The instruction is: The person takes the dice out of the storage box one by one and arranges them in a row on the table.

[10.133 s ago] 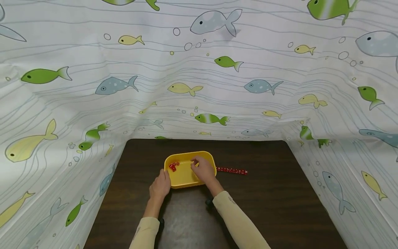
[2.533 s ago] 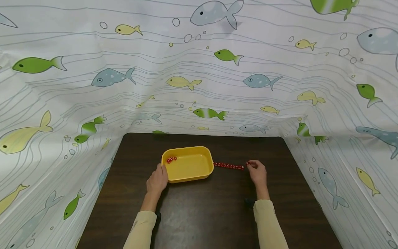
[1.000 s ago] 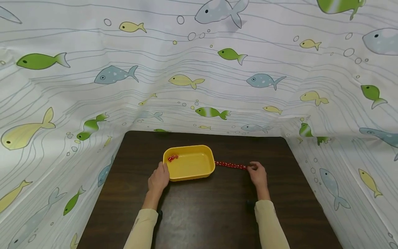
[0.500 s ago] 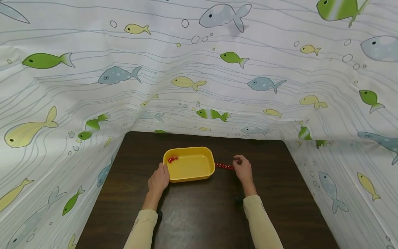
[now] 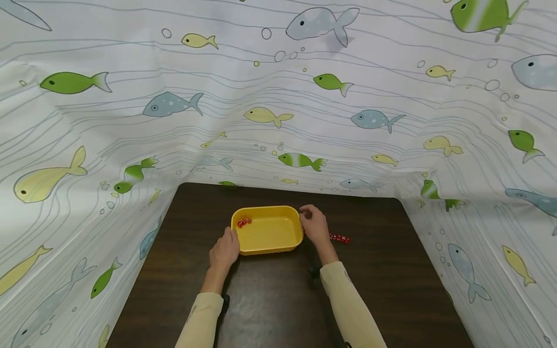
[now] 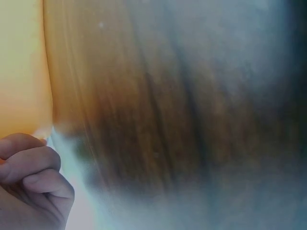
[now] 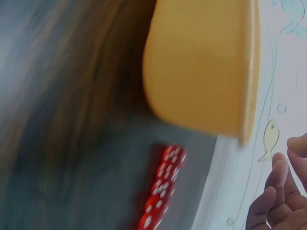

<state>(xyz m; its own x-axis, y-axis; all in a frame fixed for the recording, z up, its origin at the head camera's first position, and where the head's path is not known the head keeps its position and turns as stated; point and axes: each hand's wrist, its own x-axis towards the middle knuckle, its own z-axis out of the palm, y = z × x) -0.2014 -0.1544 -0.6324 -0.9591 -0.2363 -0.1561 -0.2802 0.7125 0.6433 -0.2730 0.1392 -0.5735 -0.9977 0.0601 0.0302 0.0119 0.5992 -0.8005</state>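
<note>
A yellow rectangular tray (image 5: 267, 246) stands on the dark table, with several red dice (image 5: 244, 222) in its far left corner. My left hand (image 5: 224, 248) grips the tray's near left edge; its curled fingers (image 6: 36, 163) show at the rim in the left wrist view. Outside the tray, a row of red dice (image 5: 340, 238) runs rightward from its right side, the row's middle hidden behind my right hand (image 5: 315, 226). That hand hovers beside the tray's right rim, fingers loosely bent. In the right wrist view no die shows between thumb and fingertips (image 7: 279, 162).
The brown wood-grain table (image 5: 391, 290) extends in front and to the right of the tray. A white sheet (image 5: 278, 140) printed with fish rises along the back and both sides of the table.
My right hand set a die at the right end of the row, let go, and moved left over the row to the tray's right rim. The left hand stayed on the tray.
</note>
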